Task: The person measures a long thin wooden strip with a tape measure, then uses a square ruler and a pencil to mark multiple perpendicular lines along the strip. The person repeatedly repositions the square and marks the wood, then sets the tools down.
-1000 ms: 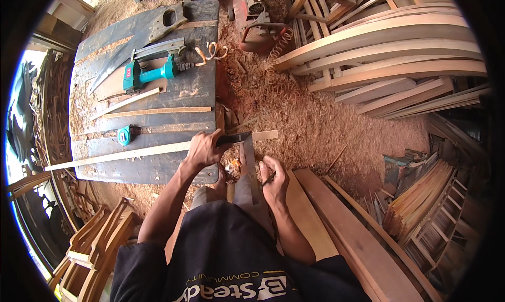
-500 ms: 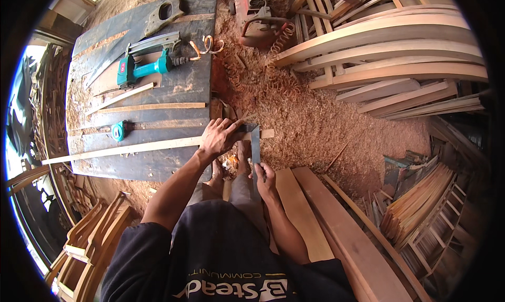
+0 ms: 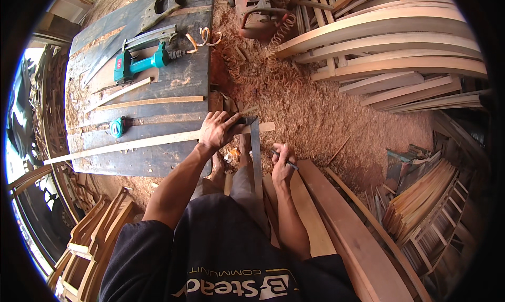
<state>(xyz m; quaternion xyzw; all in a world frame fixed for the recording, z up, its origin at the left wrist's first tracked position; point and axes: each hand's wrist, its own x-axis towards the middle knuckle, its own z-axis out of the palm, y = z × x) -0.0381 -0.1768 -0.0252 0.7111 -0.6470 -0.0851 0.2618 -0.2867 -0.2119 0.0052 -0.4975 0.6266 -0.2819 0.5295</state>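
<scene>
A long, thin wooden strip (image 3: 142,145) lies across the table's near side, its right end sticking out past the edge. My left hand (image 3: 215,129) is closed on the strip and on the dark stock of a try square (image 3: 256,157). The square's metal blade crosses the strip near its end and points toward my body. To the right of the blade, apart from it, my right hand (image 3: 284,157) holds a dark pencil (image 3: 292,166) between curled fingers. The pencil's far end is partly hidden by the fingers.
The dark worktable (image 3: 173,162) bears a teal nail gun (image 3: 142,65), a handsaw (image 3: 159,10), a tape measure (image 3: 117,127) and short strips. A red compressor (image 3: 261,19) with a coiled hose stands beyond. Planks (image 3: 347,223) lie at my right; curved timbers (image 3: 379,26) are stacked far right.
My right hand has moved right with the pencil, away from the square's blade. My left hand keeps its grip on the square and strip. The view has shifted slightly.
</scene>
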